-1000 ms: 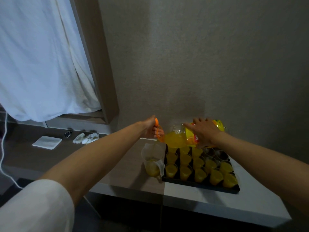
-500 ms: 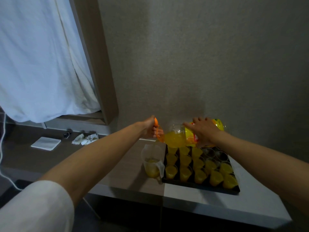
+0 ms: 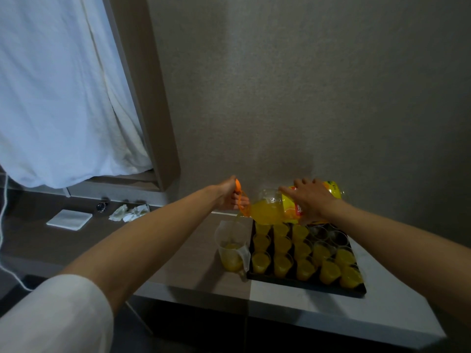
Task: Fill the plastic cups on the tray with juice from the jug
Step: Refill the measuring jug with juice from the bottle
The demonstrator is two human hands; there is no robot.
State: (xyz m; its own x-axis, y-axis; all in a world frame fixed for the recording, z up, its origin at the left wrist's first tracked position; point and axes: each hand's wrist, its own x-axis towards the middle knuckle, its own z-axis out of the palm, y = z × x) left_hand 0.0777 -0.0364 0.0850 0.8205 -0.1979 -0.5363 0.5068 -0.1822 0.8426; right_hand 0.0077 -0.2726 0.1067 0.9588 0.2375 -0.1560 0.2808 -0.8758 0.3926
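Dim room; soft light thru white curtain (image 3: 58,93) at left; wide-angle bending at edges; slightly soft.

A two-tone table (image 3: 193,266), brown on the left and pale grey on the right, stood against the wall. On it sat a black tray (image 3: 305,283) of plastic cups (image 3: 260,261) and, touching its left edge, a clear jug (image 3: 230,248) partly filled with juice. A darker ledge (image 3: 51,240) behind carried a folded napkin (image 3: 69,219), crumpled tissues (image 3: 130,213) and a watch (image 3: 101,206).
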